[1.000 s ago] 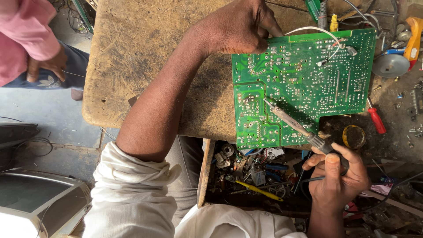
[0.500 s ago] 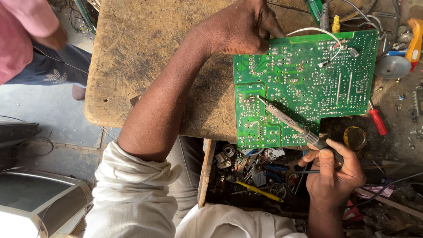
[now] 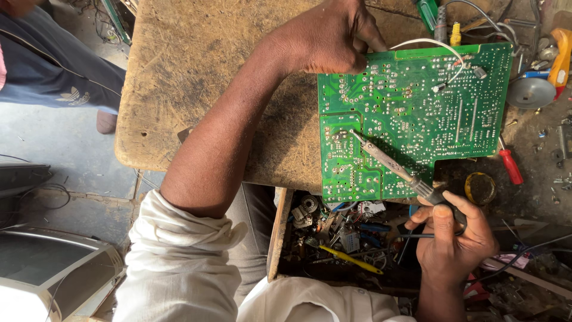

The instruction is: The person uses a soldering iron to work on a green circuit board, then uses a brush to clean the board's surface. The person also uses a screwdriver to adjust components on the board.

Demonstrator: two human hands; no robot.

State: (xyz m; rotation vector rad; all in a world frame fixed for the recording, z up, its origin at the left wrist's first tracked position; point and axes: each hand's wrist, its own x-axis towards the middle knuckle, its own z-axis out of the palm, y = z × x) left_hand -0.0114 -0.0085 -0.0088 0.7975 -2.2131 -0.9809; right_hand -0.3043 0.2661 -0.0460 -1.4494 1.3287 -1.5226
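Two hands busy | left hand (image 3: 330, 42) fingers pinch circuit board (image 3: 411, 119) top edge, centre-right on worktop (image 3: 196, 89) | right hand (image 3: 453, 238) fingers grip soldering iron (image 3: 396, 167), tip on board's left-centre | step: soldering a joint, likely | next: steady tip, board kept still

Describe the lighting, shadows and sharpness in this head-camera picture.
Head view: bright, hard daylight falls on the wooden table and the green circuit board; the soldering iron casts a dark shadow across the board; the open drawer below lies in shade; the left hand and right hand are sharp, with no motion blur evident.
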